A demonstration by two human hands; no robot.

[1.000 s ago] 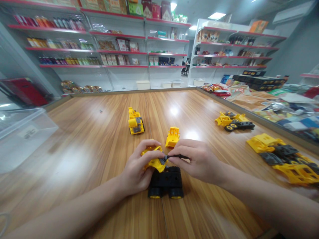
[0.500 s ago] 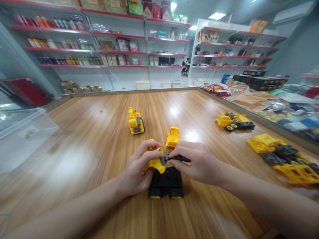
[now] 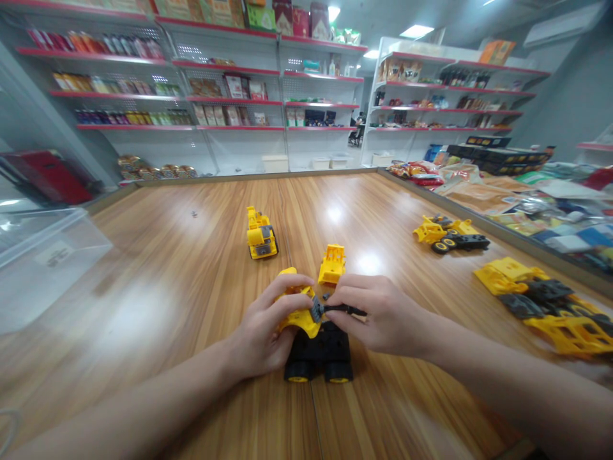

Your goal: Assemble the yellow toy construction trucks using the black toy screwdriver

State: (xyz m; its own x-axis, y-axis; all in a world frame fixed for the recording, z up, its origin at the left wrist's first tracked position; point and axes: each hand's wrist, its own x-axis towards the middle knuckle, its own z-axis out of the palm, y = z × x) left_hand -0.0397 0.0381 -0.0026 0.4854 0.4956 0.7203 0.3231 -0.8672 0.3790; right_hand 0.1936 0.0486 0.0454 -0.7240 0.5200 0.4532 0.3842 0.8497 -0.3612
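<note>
Blk wheeled chassis (image 3: 320, 352) on table (image 3: 167, 287), well off R edge; at its far side L hand (image 3: 263, 322) grips yel toy part (image 3: 299, 319), R hand (image 3: 380, 312) pinches blk tool (image 3: 352, 310), tip by part's grey end; yel piece (image 3: 332, 265) just beyond; digger (image 3: 262, 236) twd far edge

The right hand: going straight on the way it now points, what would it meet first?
The slim black tool in the right hand would probably first meet the small grey plastic part on the yellow plastic toy piece in the left hand; depth is unclear, the tip may touch it.
</note>
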